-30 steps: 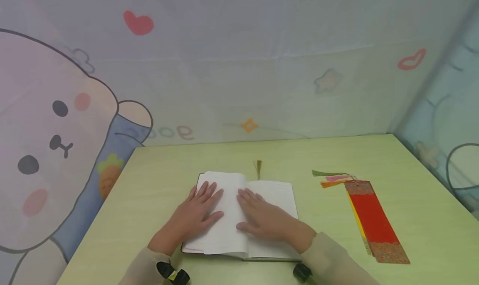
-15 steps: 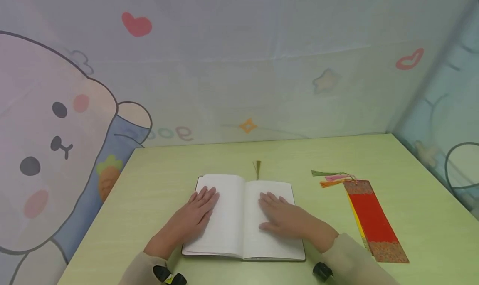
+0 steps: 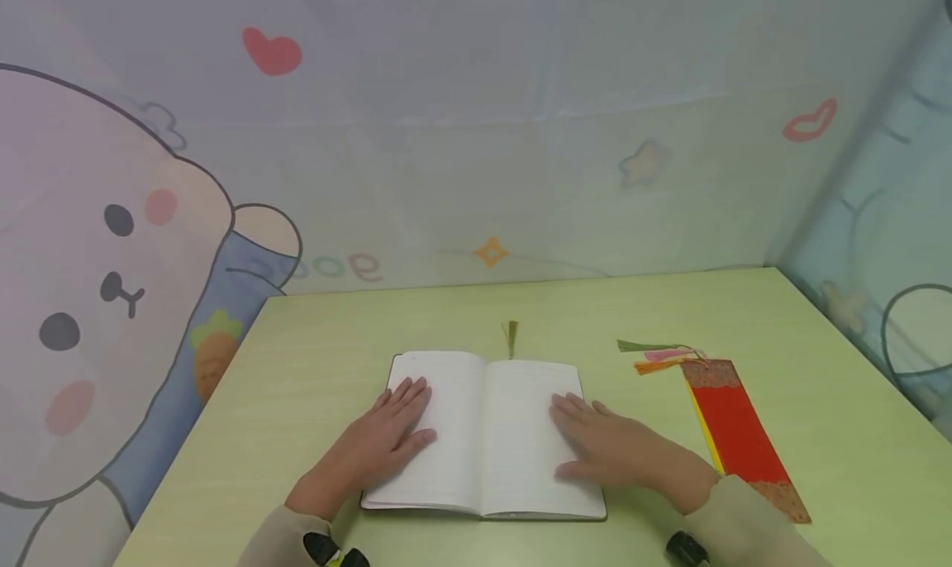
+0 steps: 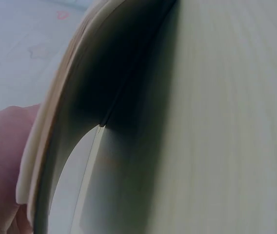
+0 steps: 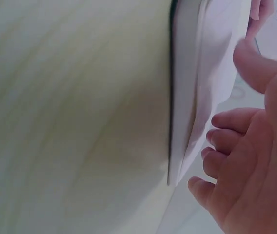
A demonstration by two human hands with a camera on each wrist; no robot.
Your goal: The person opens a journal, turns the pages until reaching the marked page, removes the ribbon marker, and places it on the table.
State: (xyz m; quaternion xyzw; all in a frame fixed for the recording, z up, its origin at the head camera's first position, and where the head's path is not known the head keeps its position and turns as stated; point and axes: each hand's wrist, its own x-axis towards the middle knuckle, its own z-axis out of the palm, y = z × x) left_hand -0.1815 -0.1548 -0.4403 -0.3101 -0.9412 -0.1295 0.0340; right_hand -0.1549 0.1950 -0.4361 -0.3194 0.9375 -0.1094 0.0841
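Note:
An open notebook [image 3: 457,451] with white pages lies in the middle of the table in the head view. My left hand [image 3: 379,443] rests on its left page with fingers extended. Over the right page's outer edge is my right hand [image 3: 610,447], fingers extended and thumb apart. In the right wrist view that right hand [image 5: 248,161] has slightly bent fingers beside the pages and holds nothing. The left wrist view shows the notebook's underside [image 4: 63,126] arching above the table, with part of my left hand [image 4: 4,165] beside it. A green tassel [image 3: 512,337] sticks out past the notebook's top edge.
To the right lies a red bookmark [image 3: 744,435] with patterned ends, partly over a yellow one [image 3: 702,426]. Green, pink and orange tassels [image 3: 664,355] spread from their top. My right sleeve [image 3: 751,521] covers part of their lower end. A printed curtain [image 3: 446,137] hangs behind the table [image 3: 312,344].
My right hand has slid rightward from near the notebook's centre to the right page's outer edge. The left hand has shifted slightly left and down. The raised left-hand pages now lie flatter.

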